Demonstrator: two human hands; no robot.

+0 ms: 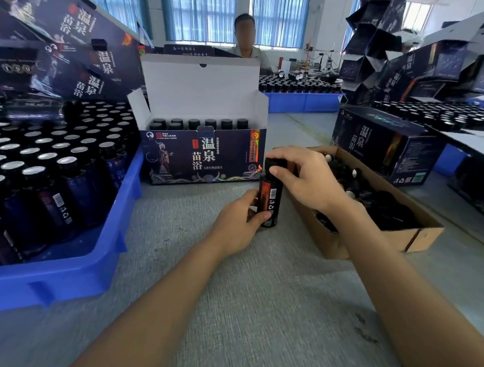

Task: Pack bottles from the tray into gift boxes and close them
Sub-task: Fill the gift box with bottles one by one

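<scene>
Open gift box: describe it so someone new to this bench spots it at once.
Find the blue tray of bottles on the left of the grey table. Just right of it stands a dark printed gift box. Its white lid flap is raised and black bottle caps show inside, unlike the closed box further right.

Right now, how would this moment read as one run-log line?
left hand: holds bottle | right hand: grips bottle top | gift box: open, packed bottles inside

bright daylight from windows (203, 11) | edges warped | periphery motion-blurred
</scene>
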